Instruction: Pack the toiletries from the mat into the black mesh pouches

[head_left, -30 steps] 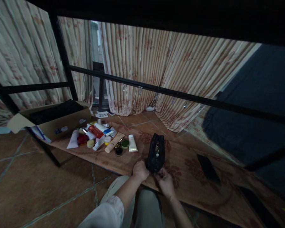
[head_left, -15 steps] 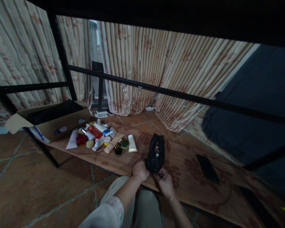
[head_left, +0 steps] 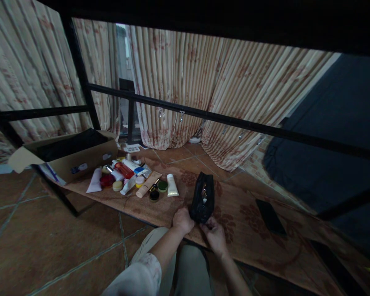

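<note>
A black zippered pouch [head_left: 197, 201] stands on the brown patterned mat, its top parted so that small shiny things show inside. At its near left corner my left hand [head_left: 183, 221] is closed, gripping the pouch's edge. My right hand [head_left: 214, 236] pinches the near right edge with thumb and fingers. Left of the pouch lies a pale cream tube [head_left: 172, 186]. Beside that are a green round jar [head_left: 163, 186], a dark round jar [head_left: 154, 195] and a beige tube [head_left: 148, 185].
Farther left, several cosmetics surround a red bottle [head_left: 123, 170]. A cardboard box [head_left: 91, 163] holding something black stands at the mat's left end. A black phone [head_left: 270, 216] lies to the right. A dark metal bar [head_left: 185, 109] crosses behind the mat, before striped curtains [head_left: 185, 70].
</note>
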Demonstrator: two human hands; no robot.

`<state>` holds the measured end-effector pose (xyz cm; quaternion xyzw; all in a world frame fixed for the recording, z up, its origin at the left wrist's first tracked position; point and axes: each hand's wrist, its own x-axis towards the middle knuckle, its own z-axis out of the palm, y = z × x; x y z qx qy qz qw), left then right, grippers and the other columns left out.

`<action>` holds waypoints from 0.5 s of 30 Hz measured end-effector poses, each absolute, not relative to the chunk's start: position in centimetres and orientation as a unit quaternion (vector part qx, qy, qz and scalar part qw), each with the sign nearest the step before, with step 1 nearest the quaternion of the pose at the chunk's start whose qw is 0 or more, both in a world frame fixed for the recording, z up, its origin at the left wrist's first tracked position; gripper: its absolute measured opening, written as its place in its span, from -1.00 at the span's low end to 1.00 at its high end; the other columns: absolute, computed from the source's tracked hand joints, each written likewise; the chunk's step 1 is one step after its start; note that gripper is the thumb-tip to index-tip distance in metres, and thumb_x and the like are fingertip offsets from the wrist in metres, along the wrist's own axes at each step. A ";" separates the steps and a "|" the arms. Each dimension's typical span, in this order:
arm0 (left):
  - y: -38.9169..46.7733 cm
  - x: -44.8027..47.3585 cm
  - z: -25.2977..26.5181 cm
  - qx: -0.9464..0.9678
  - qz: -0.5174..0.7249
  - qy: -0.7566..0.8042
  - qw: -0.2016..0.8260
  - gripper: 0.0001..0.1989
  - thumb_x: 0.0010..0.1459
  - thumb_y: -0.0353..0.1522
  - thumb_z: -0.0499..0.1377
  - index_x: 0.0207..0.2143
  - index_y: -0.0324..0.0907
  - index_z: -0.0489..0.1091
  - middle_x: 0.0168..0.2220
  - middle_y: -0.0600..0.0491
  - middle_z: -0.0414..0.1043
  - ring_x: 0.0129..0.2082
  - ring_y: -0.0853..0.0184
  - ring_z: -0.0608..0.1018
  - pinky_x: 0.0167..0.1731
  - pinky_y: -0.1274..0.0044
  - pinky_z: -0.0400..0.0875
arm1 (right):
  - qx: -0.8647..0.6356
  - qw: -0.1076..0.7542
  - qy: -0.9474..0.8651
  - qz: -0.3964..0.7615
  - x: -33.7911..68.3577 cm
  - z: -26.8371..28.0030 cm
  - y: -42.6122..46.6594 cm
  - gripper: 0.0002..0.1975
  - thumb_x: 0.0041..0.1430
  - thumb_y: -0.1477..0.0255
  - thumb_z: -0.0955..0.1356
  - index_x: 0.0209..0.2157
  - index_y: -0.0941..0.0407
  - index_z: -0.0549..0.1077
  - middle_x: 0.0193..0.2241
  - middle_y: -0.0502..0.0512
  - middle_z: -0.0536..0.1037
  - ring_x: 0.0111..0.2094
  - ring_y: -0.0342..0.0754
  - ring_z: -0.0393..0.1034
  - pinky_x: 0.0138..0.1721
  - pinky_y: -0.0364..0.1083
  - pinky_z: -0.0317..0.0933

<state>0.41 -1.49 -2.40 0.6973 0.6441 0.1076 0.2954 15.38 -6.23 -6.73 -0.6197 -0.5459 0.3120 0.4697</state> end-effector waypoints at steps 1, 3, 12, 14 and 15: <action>-1.5 0.4 -2.4 0.696 0.106 0.645 0.296 -0.64 -0.10 -0.43 0.17 -0.16 -0.26 0.41 -0.18 -0.15 0.49 -0.15 0.19 0.52 -0.20 0.54 0.40 | -0.619 0.471 -0.545 0.311 15.4 -6.7 -6.2 -0.76 -0.10 0.23 0.37 -0.51 0.12 0.36 -0.59 0.01 0.45 -0.51 -0.09 0.30 -0.43 -0.14 0.16; -1.5 0.4 -2.2 0.695 0.106 0.645 0.298 -0.63 -0.10 -0.44 0.17 -0.15 -0.25 0.41 -0.18 -0.14 0.49 -0.15 0.20 0.52 -0.21 0.54 0.40 | -0.618 0.474 -0.544 0.312 15.4 -6.8 -6.2 -0.75 -0.10 0.22 0.37 -0.51 0.12 0.36 -0.57 0.01 0.46 -0.50 -0.09 0.31 -0.43 -0.14 0.16; -2.8 -0.1 -0.9 0.686 0.125 0.649 0.305 -0.58 -0.08 -0.51 0.14 -0.09 -0.28 0.32 -0.13 -0.15 0.45 -0.11 0.21 0.49 -0.16 0.55 0.35 | -0.621 0.472 -0.545 0.308 15.4 -7.1 -6.1 -0.71 -0.08 0.17 0.37 -0.47 0.13 0.38 -0.54 0.04 0.47 -0.47 -0.08 0.31 -0.43 -0.15 0.16; -3.9 -0.5 0.0 0.666 0.149 0.655 0.323 -0.57 -0.07 -0.52 0.14 -0.07 -0.29 0.28 -0.16 -0.13 0.45 -0.14 0.25 0.50 -0.18 0.57 0.34 | -0.622 0.473 -0.545 0.304 15.4 -7.0 -6.1 -0.71 -0.08 0.17 0.37 -0.49 0.13 0.37 -0.55 0.02 0.45 -0.48 -0.09 0.29 -0.43 -0.15 0.15; -4.8 -0.7 0.5 0.653 0.170 0.653 0.343 -0.60 -0.06 -0.52 0.14 -0.09 -0.28 0.28 -0.19 -0.11 0.46 -0.16 0.27 0.50 -0.20 0.57 0.34 | -0.623 0.474 -0.544 0.301 15.4 -7.0 -6.2 -0.71 -0.08 0.17 0.37 -0.50 0.12 0.36 -0.56 0.01 0.44 -0.49 -0.10 0.28 -0.43 -0.15 0.14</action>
